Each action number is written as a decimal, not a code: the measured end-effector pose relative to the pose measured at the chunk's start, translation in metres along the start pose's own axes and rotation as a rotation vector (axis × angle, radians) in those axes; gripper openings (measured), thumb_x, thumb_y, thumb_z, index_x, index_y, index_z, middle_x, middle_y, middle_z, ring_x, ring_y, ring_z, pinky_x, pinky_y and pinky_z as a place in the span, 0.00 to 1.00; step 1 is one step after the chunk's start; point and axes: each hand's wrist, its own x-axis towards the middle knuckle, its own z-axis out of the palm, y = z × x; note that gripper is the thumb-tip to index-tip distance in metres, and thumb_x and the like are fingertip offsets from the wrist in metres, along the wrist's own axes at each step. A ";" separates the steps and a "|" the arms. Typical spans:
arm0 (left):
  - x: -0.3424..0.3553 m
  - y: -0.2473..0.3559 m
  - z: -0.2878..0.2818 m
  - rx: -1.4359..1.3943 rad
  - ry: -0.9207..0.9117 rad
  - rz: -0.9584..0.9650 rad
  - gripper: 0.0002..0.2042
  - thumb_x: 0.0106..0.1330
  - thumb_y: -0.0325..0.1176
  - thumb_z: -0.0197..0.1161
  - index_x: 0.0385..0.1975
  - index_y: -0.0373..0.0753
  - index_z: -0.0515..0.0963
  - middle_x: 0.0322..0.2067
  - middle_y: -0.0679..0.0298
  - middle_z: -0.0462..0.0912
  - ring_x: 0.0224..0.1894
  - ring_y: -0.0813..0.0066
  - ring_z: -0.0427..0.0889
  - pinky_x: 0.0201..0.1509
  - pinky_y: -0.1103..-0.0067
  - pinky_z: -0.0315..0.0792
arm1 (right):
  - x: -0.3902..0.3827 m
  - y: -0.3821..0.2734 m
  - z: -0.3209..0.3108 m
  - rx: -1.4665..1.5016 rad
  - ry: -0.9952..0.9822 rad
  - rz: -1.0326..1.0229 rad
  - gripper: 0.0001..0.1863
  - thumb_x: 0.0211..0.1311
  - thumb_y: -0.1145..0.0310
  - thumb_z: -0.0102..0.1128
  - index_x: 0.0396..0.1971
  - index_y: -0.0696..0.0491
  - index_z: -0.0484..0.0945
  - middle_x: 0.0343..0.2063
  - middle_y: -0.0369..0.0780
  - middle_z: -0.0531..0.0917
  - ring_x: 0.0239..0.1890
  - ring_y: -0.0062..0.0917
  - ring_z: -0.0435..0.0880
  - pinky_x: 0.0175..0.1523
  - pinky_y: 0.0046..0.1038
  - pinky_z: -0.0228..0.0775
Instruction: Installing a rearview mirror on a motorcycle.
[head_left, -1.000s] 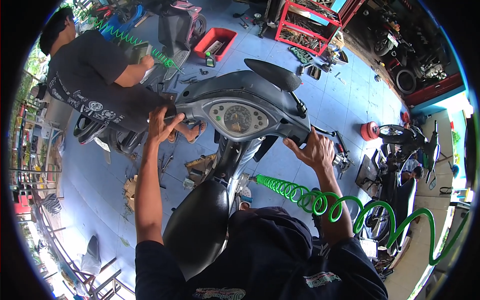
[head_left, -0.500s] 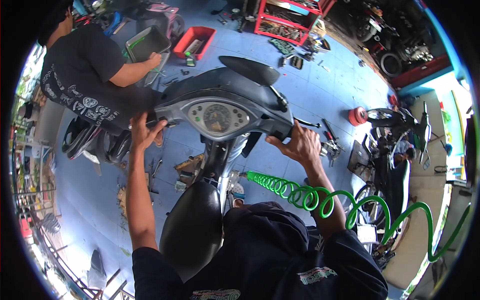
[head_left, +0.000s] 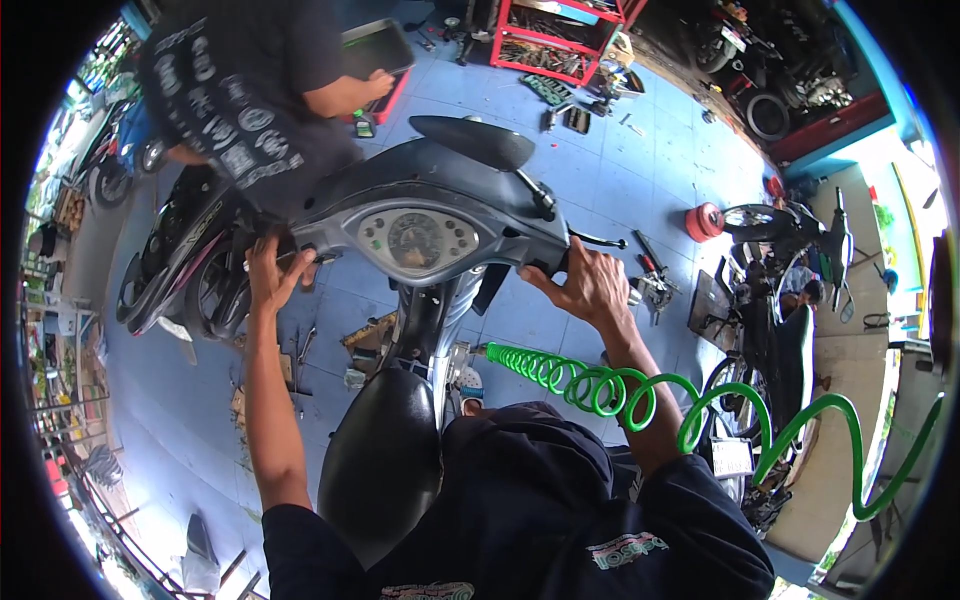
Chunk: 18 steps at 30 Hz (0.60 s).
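I stand over a grey scooter [head_left: 440, 215] with a round instrument panel [head_left: 418, 240] and a black seat [head_left: 385, 460] below me. My left hand [head_left: 268, 275] grips the left handlebar grip. My right hand [head_left: 590, 285] is closed around the right handlebar grip, beside the brake lever [head_left: 600, 241]. A green coiled air hose [head_left: 640, 395] runs across under my right forearm.
Another person in a black printed shirt [head_left: 240, 85] stands at the front left, holding a tray [head_left: 375, 48]. A red tool rack [head_left: 560, 35] stands at the back. Tools [head_left: 655, 280] lie on the blue tiled floor, and another motorbike [head_left: 780, 300] is parked at the right.
The view has shifted, so the scooter and both my hands sit lower in the picture. The other person has straightened up and moved closer to the scooter's front.
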 end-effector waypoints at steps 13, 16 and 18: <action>0.004 0.001 -0.002 0.016 -0.041 -0.008 0.35 0.60 0.62 0.71 0.50 0.31 0.81 0.45 0.48 0.84 0.51 0.48 0.80 0.61 0.58 0.63 | 0.001 0.006 0.011 0.026 0.207 -0.020 0.54 0.59 0.14 0.45 0.33 0.62 0.79 0.14 0.46 0.81 0.18 0.42 0.86 0.26 0.43 0.78; 0.004 0.001 -0.001 0.019 -0.037 -0.010 0.36 0.60 0.63 0.71 0.50 0.31 0.81 0.45 0.48 0.84 0.50 0.48 0.80 0.62 0.58 0.63 | 0.001 0.007 0.013 -0.038 0.207 -0.027 0.55 0.56 0.14 0.47 0.34 0.63 0.80 0.14 0.46 0.82 0.18 0.41 0.87 0.27 0.42 0.80; 0.003 0.002 -0.002 0.025 -0.060 -0.036 0.36 0.60 0.64 0.71 0.51 0.31 0.81 0.45 0.48 0.84 0.51 0.48 0.80 0.62 0.58 0.63 | 0.001 0.004 0.010 -0.074 0.196 -0.045 0.55 0.55 0.14 0.48 0.34 0.63 0.80 0.15 0.46 0.83 0.19 0.41 0.87 0.27 0.42 0.80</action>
